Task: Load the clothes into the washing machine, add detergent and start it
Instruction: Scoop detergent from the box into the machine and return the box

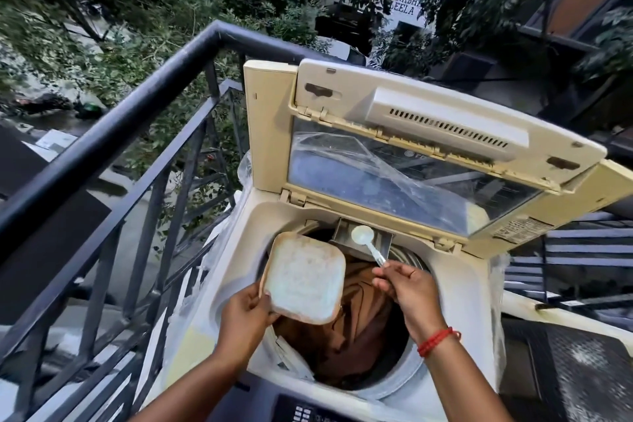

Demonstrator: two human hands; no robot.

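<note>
Right now the right hand (407,288) pinches the thin clear handle of a small plastic spoon (368,243) between thumb and fingertips, the grip nearly closed on the very end of the handle, with the bowl of the spoon reaching into the little detergent drawer (363,240) at the back rim of the washing machine (239,236). Such a spoon is light and stiff but slick, so a hold at the tail end gives reach at the cost of control; I judge a pinch nearer the bowl would steady it. The left hand (246,319) is wrapped around the lower corner of a square tub (303,277), thumb on its near face and fingers hidden behind, holding it tilted above the drum. That tub (presumably the detergent box, though whether powder is left inside cannot be told) looks rigid and light, safest gripped across a corner as it is. Below both hands, brown clothes (359,336) lie soft and bunched in the drum, already loaded. The lid (445,134) stands raised behind, and a dark railing (137,106) runs along the machine's left.
</note>
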